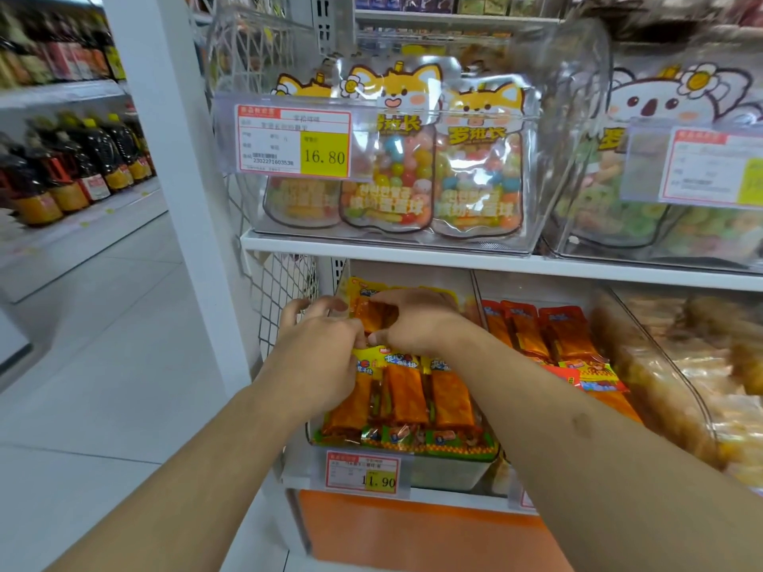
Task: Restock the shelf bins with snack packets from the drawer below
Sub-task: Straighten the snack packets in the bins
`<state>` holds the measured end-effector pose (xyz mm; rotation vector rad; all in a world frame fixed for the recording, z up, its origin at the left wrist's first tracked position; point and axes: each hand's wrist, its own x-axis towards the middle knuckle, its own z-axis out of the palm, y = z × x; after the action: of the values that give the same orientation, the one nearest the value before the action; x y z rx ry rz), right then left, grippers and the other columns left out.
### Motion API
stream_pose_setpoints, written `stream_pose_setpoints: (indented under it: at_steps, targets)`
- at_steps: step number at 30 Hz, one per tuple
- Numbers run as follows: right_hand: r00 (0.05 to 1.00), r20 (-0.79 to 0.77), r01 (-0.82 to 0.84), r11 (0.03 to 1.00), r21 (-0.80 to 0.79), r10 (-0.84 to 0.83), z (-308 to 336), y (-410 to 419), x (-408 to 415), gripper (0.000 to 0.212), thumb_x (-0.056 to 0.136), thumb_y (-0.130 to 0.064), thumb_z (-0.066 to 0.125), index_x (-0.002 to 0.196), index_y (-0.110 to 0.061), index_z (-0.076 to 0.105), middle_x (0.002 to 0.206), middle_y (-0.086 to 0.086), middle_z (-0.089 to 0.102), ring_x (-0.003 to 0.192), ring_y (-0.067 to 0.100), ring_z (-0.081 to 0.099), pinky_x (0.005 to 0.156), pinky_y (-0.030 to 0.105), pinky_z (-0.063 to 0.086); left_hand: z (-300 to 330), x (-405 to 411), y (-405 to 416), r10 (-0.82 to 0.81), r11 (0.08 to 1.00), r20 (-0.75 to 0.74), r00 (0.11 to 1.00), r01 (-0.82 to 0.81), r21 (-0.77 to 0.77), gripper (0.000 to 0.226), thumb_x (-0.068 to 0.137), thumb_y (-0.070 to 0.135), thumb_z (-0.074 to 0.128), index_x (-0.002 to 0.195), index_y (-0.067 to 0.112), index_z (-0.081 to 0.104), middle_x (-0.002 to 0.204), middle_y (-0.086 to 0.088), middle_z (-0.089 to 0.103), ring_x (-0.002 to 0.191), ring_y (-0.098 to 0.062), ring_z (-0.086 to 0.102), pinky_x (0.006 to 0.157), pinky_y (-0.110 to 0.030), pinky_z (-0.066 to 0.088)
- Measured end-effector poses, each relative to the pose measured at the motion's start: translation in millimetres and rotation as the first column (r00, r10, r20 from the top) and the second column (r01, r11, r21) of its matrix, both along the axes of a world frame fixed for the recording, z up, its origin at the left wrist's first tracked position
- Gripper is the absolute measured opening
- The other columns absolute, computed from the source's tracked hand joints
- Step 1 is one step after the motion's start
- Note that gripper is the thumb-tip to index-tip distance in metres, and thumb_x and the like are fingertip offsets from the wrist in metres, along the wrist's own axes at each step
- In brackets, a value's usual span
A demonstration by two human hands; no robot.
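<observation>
over the clear bin [450,474], both hands [320,357] [417,324] grip orange snack packets [406,392], fingertips partly hidden.

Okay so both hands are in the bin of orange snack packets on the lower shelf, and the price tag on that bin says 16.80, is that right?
Not quite. The head view shows both hands, left hand and right hand, in the orange snack packets bin, but its price tag reads 11.90. The 16.80 tag is on the candy bin above.

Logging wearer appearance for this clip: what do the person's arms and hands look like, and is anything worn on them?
Both forearms are bare as far as the frame shows: no sleeves, gloves, watch, bracelets or rings visible. The left hand and right hand are uncovered. The right forearm carries a small darker mark on its upper side. The left forearm shows no markings.
</observation>
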<state>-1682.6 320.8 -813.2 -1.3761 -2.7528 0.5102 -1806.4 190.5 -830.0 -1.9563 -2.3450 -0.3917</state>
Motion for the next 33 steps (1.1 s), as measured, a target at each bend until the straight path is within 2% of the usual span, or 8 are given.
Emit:
stream_pose_setpoints:
  at_steps: [7,14,18,20,22,24,28,33]
  targets:
    - [0.999,-0.030,0.023,0.995,0.097,-0.021,-9,3,-3,0.069,0.081,-0.051,0.077,0.145,-0.047,0.051,0.143,-0.010,0.062,0.132,0.022,0.056,0.111,0.043,0.045,4,5,0,0.076,0.997,-0.001,0.997,-0.076,0.019,0.012,0.097,0.031,0.063,0.106,0.038,0.058,0.150,0.006,0.041,0.142,-0.033,0.020,0.118,-0.041,0.024]
    - [0.983,-0.173,0.058,0.998,-0.017,-0.060,-11,5,5,0.063,0.085,-0.036,0.081,0.143,-0.043,0.057,0.144,-0.011,0.062,0.125,0.019,0.061,0.102,0.034,0.053,4,8,16,0.110,0.993,-0.198,0.974,-0.098,0.073,0.018,0.089,0.021,0.069,0.104,0.029,0.071,0.120,0.001,0.062,0.128,-0.022,0.041,0.108,-0.042,0.019]
    - [0.984,-0.172,0.034,0.999,-0.034,-0.039,-8,5,7,0.054,0.094,-0.041,0.069,0.146,-0.043,0.054,0.145,-0.008,0.061,0.120,0.018,0.063,0.098,0.032,0.053,0,8,17,0.121,0.991,-0.248,0.961,-0.100,0.094,0.023,0.085,0.022,0.071,0.107,0.030,0.072,0.111,0.003,0.067,0.123,-0.021,0.048,0.102,-0.042,0.020]
    - [0.993,-0.117,0.030,0.999,-0.026,-0.033,-9,4,5,0.056,0.096,-0.049,0.063,0.150,-0.044,0.048,0.154,-0.006,0.054,0.135,0.021,0.054,0.111,0.038,0.045,0,8,15,0.103,0.991,-0.246,0.964,-0.077,0.111,0.022,0.086,0.021,0.070,0.105,0.032,0.072,0.109,0.006,0.069,0.122,-0.020,0.050,0.102,-0.041,0.019]
    - [0.999,-0.038,0.013,1.000,-0.016,-0.013,-10,2,4,0.062,0.099,-0.056,0.056,0.156,-0.043,0.038,0.166,-0.005,0.037,0.156,0.025,0.024,0.126,0.048,0.020,-1,8,13,0.059,0.996,-0.272,0.960,-0.037,0.085,0.020,0.090,0.020,0.066,0.104,0.033,0.074,0.112,0.010,0.069,0.124,-0.017,0.049,0.105,-0.041,0.017]
    - [1.000,-0.002,-0.008,1.000,-0.016,0.008,-10,0,3,0.066,0.101,-0.058,0.051,0.161,-0.040,0.029,0.171,-0.006,0.024,0.160,0.024,0.004,0.128,0.052,0.003,-4,7,7,-0.007,0.998,-0.295,0.955,0.025,0.057,0.022,0.093,0.023,0.063,0.108,0.034,0.075,0.119,0.015,0.067,0.130,-0.015,0.046,0.110,-0.044,0.014]
    - [0.998,0.049,-0.043,0.998,0.054,0.040,-16,1,4,0.071,0.101,-0.064,0.044,0.163,-0.042,0.020,0.174,-0.009,0.013,0.160,0.027,-0.006,0.127,0.055,-0.004,-2,2,-11,-0.111,0.993,-0.284,0.952,0.119,0.011,0.027,0.092,0.030,0.064,0.117,0.035,0.075,0.138,0.017,0.059,0.142,-0.016,0.039,0.115,-0.047,0.008]
    - [0.996,0.076,-0.042,0.997,0.072,0.037,-18,-1,8,0.067,0.101,-0.065,0.037,0.162,-0.048,0.015,0.175,-0.007,0.006,0.160,0.029,-0.011,0.127,0.056,-0.005,3,4,-21,-0.137,0.989,-0.246,0.960,0.121,-0.080,0.039,0.103,0.044,0.046,0.137,0.034,0.061,0.157,0.015,0.042,0.154,-0.016,0.016,0.123,-0.053,0.002]
